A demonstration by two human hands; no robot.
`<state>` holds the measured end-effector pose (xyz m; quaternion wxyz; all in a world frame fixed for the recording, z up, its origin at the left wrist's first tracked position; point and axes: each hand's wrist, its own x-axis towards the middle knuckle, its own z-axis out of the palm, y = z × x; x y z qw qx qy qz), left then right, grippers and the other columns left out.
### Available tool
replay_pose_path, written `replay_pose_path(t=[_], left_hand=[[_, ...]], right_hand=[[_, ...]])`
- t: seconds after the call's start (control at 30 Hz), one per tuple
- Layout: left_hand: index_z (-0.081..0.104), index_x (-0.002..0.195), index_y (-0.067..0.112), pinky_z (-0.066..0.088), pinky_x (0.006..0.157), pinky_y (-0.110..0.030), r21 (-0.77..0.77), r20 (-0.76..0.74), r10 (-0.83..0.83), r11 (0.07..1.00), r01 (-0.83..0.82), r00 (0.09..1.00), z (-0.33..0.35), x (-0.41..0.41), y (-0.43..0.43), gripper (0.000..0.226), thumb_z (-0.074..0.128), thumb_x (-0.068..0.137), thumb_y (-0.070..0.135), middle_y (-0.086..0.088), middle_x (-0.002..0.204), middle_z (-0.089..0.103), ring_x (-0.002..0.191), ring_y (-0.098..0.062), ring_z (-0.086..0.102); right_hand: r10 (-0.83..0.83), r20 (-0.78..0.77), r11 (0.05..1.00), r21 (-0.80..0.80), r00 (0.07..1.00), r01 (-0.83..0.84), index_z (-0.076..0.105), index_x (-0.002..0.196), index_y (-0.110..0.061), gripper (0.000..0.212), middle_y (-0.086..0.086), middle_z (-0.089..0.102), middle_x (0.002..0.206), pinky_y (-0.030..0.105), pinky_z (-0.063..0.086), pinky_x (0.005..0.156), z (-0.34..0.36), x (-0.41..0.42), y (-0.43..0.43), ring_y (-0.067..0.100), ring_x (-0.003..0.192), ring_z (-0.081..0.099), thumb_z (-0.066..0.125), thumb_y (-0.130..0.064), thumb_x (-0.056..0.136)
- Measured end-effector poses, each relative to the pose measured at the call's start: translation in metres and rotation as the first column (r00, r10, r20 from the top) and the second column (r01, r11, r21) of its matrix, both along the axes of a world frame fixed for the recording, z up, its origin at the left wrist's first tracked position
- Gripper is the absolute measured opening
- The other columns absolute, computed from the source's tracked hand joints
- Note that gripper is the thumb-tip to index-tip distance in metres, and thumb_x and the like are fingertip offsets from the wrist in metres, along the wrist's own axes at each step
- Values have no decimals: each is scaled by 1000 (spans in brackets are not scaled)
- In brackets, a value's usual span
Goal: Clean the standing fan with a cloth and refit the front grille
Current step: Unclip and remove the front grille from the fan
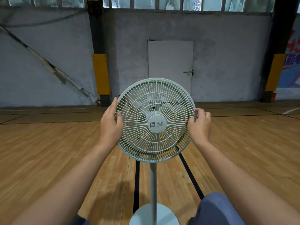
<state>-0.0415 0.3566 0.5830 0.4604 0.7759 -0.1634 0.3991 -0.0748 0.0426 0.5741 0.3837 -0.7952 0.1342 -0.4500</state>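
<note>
Now refitting: the left hand and right hand grip the front grille (fingers curled round its rim); next, seat it squarely.

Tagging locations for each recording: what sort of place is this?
Probably an indoor sports hall: a polished wooden floor with painted court lines, yellow padding on the wall columns, and a high row of windows.

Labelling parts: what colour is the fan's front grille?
Pale mint green rim with whitish wire spokes on the front grille; clearest in the head view.
</note>
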Motion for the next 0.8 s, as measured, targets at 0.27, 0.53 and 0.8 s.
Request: replay_pose_path(t=[0.27, 0.53, 0.8], left_hand=[[32, 168, 31, 38, 91, -13, -91, -52, 120, 988, -124, 991, -44, -11, -2, 63, 54, 110, 22, 0, 125, 37, 111, -13, 46], [52, 157, 30, 40, 69, -4, -136, -59, 143, 979, -150, 988, -39, -22, -1, 50, 61, 108, 24, 6, 114, 48, 93, 9, 53], [55, 156, 30, 38, 72, 1, -182, -74, 109, 976, -121, 991, -36, -25, 1, 50, 63, 107, 19, 5, 113, 52, 96, 17, 50]], right_hand=[[47, 26, 996, 75, 999, -49, 57, 145, -19, 44, -2, 44, 120, 37, 53, 90, -23, -8, 2, 21, 110, 56, 50, -11, 102], [111, 21, 985, 132, 994, -112, 58, 138, -20, 43, -5, 46, 125, 14, 40, 67, -23, -9, 0, 4, 96, 56, 57, -9, 97], [229, 55, 913, 335, 972, -234, 56, 117, -29, 30, -2, 47, 125, 19, 45, 68, -10, -1, -18, 6, 95, 56, 66, -10, 96]])
